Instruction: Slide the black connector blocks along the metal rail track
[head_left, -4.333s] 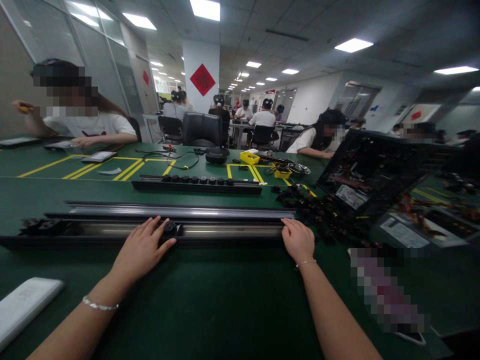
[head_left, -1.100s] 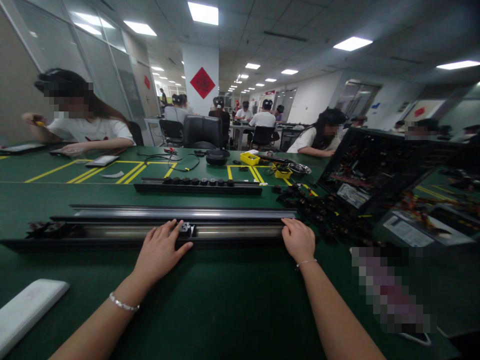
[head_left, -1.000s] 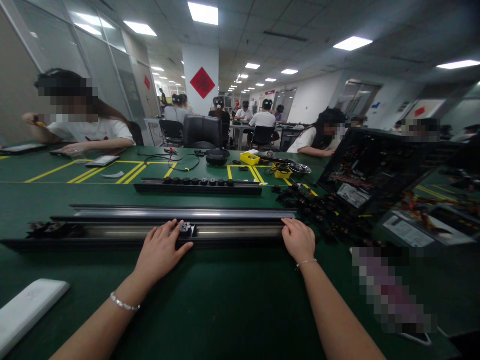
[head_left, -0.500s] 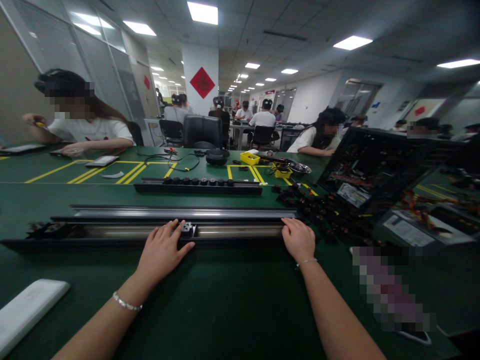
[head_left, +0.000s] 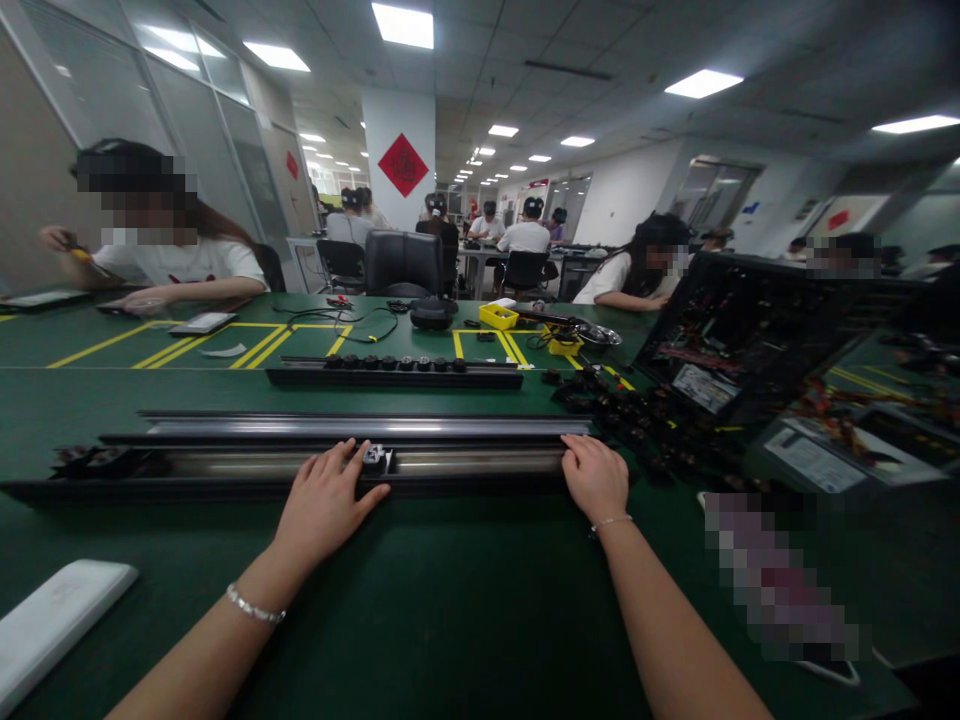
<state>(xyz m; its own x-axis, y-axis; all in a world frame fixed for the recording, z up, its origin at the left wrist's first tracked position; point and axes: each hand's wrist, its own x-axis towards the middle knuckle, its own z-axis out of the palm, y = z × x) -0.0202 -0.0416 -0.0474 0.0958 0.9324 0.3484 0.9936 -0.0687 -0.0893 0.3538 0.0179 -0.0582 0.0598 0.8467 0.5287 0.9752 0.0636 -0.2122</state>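
A long black rail with a shiny metal channel [head_left: 465, 462] lies across the green table in front of me. My left hand [head_left: 324, 503] rests on its near edge, fingers stretched forward, fingertips and thumb pinching a small black slider piece [head_left: 374, 459] in the channel. My right hand [head_left: 597, 478] is curled over the rail's right end. A second silver rail [head_left: 360, 425] lies just behind the first.
A shorter black rail with several black knobs [head_left: 390, 374] lies farther back. A heap of small black parts [head_left: 637, 420] and an open computer case [head_left: 739, 340] stand at right. A white flat object [head_left: 52, 620] lies near left. Yellow bins [head_left: 499, 316] and seated people are behind.
Over four seconds my left hand slid the small black piece to the right along the channel. In the last second almost nothing moved. My right hand kept its hold on the rail end.
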